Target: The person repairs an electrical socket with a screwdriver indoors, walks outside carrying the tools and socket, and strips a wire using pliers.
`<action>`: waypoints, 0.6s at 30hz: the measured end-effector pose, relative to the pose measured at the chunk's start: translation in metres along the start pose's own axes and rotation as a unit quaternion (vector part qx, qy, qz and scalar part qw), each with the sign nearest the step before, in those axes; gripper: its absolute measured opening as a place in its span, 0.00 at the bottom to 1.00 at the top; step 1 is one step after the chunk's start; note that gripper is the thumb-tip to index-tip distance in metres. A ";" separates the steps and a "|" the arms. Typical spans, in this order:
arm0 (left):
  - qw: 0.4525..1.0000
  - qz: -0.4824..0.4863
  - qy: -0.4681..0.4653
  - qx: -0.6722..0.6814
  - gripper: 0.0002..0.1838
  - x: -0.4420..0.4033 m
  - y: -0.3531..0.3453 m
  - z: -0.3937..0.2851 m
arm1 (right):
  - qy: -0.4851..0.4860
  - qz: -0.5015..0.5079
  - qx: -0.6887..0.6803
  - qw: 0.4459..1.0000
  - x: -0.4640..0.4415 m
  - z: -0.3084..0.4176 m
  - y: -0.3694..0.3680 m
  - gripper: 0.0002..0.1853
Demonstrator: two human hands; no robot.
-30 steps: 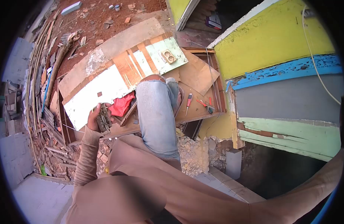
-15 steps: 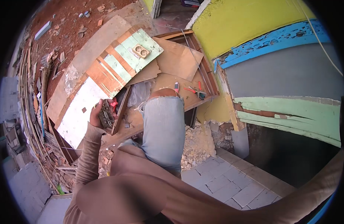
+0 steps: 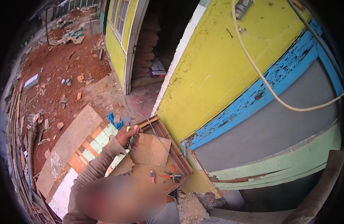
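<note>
My left hand (image 3: 125,136) reaches over the far end of the paint-worn wooden board (image 3: 90,150). Its fingers are closed around a small dark grey, metal-looking fitting (image 3: 133,141); the exact kind is unclear. A cream piece shows beside the fingers, too small to make out. My right sleeve (image 3: 313,192) runs up the right edge, and the hand beyond it is out of sight. Red-handled pliers (image 3: 172,174) and a red and grey hand tool (image 3: 152,176) lie on the brown wooden surface. A blurred patch covers the lower middle.
A yellow wall (image 3: 213,71) with a peeling blue band (image 3: 261,89) rises on the right, with a loose pale cable (image 3: 267,84) hanging across it. Behind stands an open doorway (image 3: 153,41). Rubble and red soil (image 3: 49,74) spread to the left. A blue cloth (image 3: 115,120) lies past the board.
My view has tilted up toward the wall and doorway. My left hand has moved from the board's white near part to its far end, still holding the grey fitting.
</note>
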State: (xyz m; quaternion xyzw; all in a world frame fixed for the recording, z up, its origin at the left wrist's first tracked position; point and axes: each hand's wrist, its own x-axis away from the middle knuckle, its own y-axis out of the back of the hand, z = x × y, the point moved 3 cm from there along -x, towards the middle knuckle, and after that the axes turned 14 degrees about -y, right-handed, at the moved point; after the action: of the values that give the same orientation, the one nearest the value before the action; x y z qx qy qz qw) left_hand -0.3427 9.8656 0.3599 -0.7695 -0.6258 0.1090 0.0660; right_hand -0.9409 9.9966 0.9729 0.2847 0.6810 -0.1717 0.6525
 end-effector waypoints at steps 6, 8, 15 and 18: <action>0.972 -0.047 -0.227 -0.041 0.29 -0.136 0.008 -0.265 | 0.006 -0.056 -0.039 0.998 -0.010 -0.004 -0.007 0.35; 0.958 -0.101 -0.269 -0.019 0.29 -0.121 0.030 -0.324 | -0.008 -0.044 -0.080 0.996 -0.009 -0.006 -0.012 0.36; 0.820 -0.365 -0.053 -0.438 0.28 0.076 0.233 -0.510 | -0.019 0.004 -0.106 0.994 -0.010 -0.008 -0.010 0.35; 0.711 -0.517 0.059 -0.473 0.29 0.292 0.393 -0.515 | -0.002 -0.028 -0.083 0.996 -0.013 -0.003 -0.007 0.40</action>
State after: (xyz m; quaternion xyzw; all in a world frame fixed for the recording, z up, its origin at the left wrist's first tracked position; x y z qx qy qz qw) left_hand 0.2156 10.0875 0.7398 -0.2613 -0.8906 -0.2977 -0.2236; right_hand -0.9479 9.9913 0.9854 0.2101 0.6993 -0.1328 0.6703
